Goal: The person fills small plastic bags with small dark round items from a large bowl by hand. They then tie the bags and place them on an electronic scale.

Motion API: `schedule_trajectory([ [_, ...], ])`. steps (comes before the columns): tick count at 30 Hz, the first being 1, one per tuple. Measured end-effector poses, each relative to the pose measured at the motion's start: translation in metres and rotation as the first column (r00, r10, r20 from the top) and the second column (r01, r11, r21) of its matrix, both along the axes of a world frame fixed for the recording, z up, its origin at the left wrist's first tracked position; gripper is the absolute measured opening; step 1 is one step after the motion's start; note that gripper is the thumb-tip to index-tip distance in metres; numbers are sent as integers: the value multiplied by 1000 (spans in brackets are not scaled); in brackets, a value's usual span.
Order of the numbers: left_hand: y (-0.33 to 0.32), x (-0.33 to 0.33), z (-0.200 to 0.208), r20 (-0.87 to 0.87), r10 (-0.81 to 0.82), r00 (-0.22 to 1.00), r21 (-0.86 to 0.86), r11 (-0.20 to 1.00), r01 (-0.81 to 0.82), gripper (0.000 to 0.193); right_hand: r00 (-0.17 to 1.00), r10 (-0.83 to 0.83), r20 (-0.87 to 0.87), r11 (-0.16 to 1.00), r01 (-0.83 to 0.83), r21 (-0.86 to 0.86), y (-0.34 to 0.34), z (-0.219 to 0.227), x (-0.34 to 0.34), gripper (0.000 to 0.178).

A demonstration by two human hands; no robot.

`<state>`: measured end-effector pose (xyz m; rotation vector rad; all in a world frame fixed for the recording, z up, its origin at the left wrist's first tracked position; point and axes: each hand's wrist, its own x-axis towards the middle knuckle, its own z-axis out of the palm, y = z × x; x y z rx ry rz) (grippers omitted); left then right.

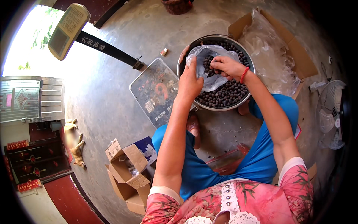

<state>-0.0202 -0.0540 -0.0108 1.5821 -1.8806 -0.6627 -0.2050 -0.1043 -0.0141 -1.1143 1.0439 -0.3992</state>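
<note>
The grey concrete floor, mottled with paler patches, carries everything here. A platform scale stands on it, with a tiny box just beside its upper edge. Open cardboard boxes sit near its lower edge, and a tan animal lies well apart to the left. At the top is a brown tub; to the right, an open carton holds clear plastic. A round metal basin stands between these, its underside hidden.
</note>
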Motion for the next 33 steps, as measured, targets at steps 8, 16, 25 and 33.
schedule_trajectory([
  [8,-3,0,-3,29,-40,999,-99,994,43,66,953,-286,95,958,288,0,-5,-21,7,14],
  [16,0,-1,-1,13,-23,1000,-42,999,24,70,985,-171,31,980,173,-99,-1,-11,9,31],
  [25,1,0,5,20,-44,999,5,999,44,68,733,651,-197,751,-659,30,24,-3,17,25],
  [33,2,1,4,15,-71,997,17,997,71,71,619,189,-762,537,-715,-447,60,-106,15,44],
])
